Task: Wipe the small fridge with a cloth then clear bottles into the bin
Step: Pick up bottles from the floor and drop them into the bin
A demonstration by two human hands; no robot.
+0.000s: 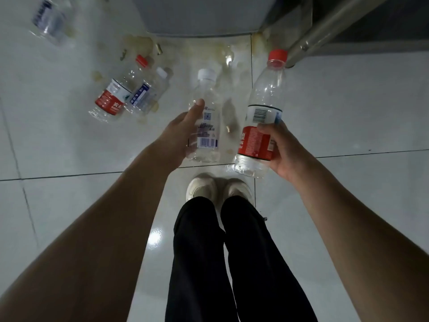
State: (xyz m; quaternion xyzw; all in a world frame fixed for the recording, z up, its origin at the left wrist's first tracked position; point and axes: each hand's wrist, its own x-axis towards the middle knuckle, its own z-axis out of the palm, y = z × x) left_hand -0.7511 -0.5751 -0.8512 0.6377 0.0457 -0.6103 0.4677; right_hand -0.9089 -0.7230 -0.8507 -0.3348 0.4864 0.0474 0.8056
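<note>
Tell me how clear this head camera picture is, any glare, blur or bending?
Head view: dim and a bit soft overall; the bottle at far top left is blurred, while the barcodes on the two held bottles stay readable. A bright glare spot sits on the floor tiles near the legs. Wide-angle bending stretches the forearms and curves the tile lines.

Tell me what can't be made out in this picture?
Head view only:
- Bin: out of frame; nothing shows where it stands.
- Fridge: top edge cuts it off, only its base shows.
- Far bottle: blurred, label unreadable.
- Left hand fingers: hidden behind the white-capped bottle.
- Red-capped bottle: the right hand covers part of its label.
- Floor scraps: too small to identify.
</note>
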